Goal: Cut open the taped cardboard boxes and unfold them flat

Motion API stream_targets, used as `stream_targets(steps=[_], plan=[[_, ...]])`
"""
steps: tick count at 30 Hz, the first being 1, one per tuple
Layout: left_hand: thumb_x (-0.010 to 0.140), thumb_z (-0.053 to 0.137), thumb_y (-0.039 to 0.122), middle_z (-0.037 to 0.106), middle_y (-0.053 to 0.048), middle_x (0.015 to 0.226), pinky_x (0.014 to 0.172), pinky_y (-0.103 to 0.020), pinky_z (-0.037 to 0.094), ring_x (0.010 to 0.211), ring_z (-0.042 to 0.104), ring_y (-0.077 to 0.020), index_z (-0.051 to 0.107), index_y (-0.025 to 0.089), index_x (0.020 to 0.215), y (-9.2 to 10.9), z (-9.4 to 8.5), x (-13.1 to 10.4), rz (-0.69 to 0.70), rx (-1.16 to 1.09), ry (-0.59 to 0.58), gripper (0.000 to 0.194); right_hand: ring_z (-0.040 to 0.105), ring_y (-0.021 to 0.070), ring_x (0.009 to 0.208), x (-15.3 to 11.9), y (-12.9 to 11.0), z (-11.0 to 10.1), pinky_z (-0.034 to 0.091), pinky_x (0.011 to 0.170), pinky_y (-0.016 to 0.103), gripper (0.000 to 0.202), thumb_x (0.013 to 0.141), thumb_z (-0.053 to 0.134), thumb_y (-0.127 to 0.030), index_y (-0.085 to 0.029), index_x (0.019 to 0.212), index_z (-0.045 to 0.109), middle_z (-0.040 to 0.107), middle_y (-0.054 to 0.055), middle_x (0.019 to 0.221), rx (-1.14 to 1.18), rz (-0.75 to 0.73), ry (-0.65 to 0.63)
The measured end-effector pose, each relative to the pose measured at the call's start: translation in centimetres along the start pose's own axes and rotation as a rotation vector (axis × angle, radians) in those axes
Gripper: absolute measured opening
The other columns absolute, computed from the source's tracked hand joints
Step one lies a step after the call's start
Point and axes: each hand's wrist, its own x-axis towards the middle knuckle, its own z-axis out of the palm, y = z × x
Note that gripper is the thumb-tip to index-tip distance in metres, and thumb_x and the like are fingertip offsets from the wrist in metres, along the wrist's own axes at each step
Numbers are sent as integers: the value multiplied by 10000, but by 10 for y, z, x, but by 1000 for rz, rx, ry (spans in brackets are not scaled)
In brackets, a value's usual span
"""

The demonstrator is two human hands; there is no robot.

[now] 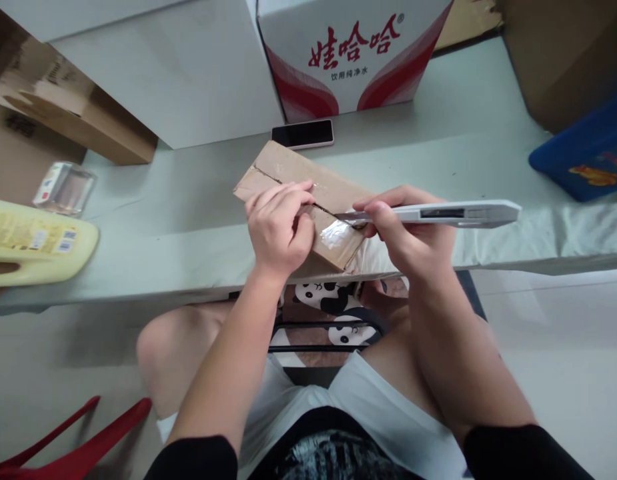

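Note:
A small brown cardboard box [322, 179] lies slanted near the front edge of the table, with a dark seam along its top and clear tape at the right end. My left hand [279, 223] rests on the box's near left side, its fingers bent together over the top and holding it down. My right hand [413, 233] grips a white utility knife [483, 213]. The blade points left, and its tip is at the seam beside the tape. How deep the tip goes cannot be seen.
Behind the box lies a phone [303, 134], in front of a red-and-white carton [348, 73]. A yellow bottle [43, 243] and a clear plastic box [64, 189] are at the left. On the right stands a blue container [585, 157]. The pale cloth [178, 200] covers the table.

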Motion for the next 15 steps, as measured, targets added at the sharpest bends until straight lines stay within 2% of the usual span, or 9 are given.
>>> stream_targets(steps=[3, 8, 13, 15], plan=[[814, 473, 209, 775, -5, 1189, 1047, -488, 401, 1177, 669, -274, 681, 263, 893, 0, -1, -1, -6, 14, -14, 229, 655, 133, 595, 0, -1, -3, 510, 559, 286, 248, 967, 625, -384, -224, 813, 735, 769, 13, 766, -82, -65, -11], [795, 477, 212, 776, -3, 1187, 1046, -478, 402, 1172, 670, -271, 685, 261, 888, 0, -1, 0, -9, 10, -17, 233, 686, 159, 635, 0, -2, -7, 525, 623, 307, 254, 975, 608, -384, -223, 838, 750, 746, 14, 705, -190, -104, -119], [797, 477, 229, 779, -14, 1179, 1055, -468, 389, 1158, 677, -270, 696, 258, 881, 0, 0, 1, -19, -17, -5, 237, 698, 161, 640, 0, -2, -8, 529, 614, 298, 262, 973, 598, -372, -219, 815, 741, 751, 17, 717, -156, -147, -62], [793, 475, 234, 782, -20, 1170, 1051, -465, 390, 1152, 680, -272, 696, 258, 864, 1, 0, 1, -23, -14, -8, 234, 694, 159, 628, 1, -2, -8, 527, 614, 295, 251, 963, 607, -356, -215, 801, 737, 736, 13, 688, -160, -159, -77]])
